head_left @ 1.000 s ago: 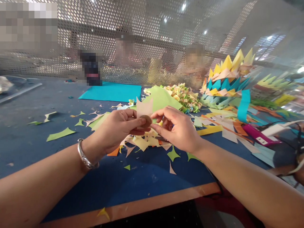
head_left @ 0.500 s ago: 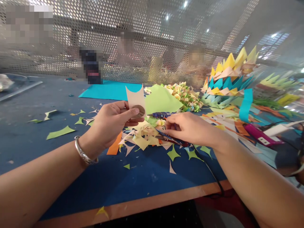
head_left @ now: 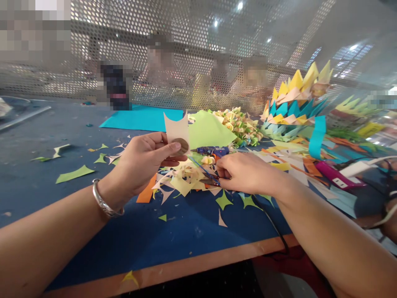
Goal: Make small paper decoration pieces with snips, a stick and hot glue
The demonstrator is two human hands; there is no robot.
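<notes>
My left hand (head_left: 144, 159) pinches a pale pink paper piece (head_left: 176, 126) with curved cut edges. Under its thumb, a round brown disc (head_left: 180, 145) lies flat against the paper. My right hand (head_left: 245, 171) is closed around the handles of a pair of scissors (head_left: 208, 181), mostly hidden by the fingers. The blades stand apart and point left over a heap of paper scraps (head_left: 186, 178). Just behind this hand lies a blue glue gun (head_left: 211, 150) with orange parts.
A turquoise sheet (head_left: 142, 118) and a green sheet (head_left: 209, 128) lie behind my hands. Further right are a pile of small folded flowers (head_left: 240, 124), stacked spiky paper rings (head_left: 294, 103) and a magenta power strip (head_left: 338, 176). A black cord (head_left: 276, 225) crosses the table's front edge.
My right hand has lifted the scissors from the scraps and the blades have spread. The left hand keeps the paper and disc in much the same place. The view has shifted slightly.
</notes>
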